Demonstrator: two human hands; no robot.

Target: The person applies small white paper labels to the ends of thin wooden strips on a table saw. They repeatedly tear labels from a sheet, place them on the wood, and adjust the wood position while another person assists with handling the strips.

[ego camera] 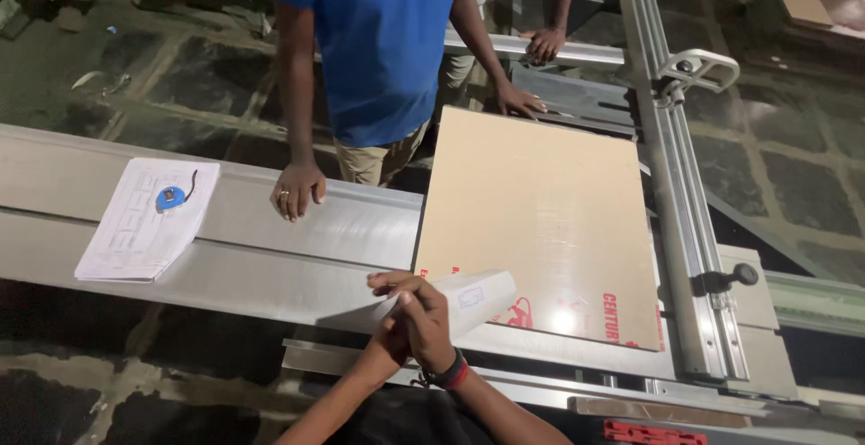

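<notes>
Our two hands are pressed together at the near edge of the worktop. Our right hand [431, 323] lies over our left hand [394, 335], and together they grip a small white folded sheet of paper [468, 301]. The paper rests on the corner of a flat, smooth, shiny tan board [541, 211]. The board lies on the long grey metal worktop [270, 247]. Further left sits a stack of white printed papers [144, 220] with a round blue tape measure [169, 197] on top. Across from us, another person's hand [297, 190] rests on the metal.
</notes>
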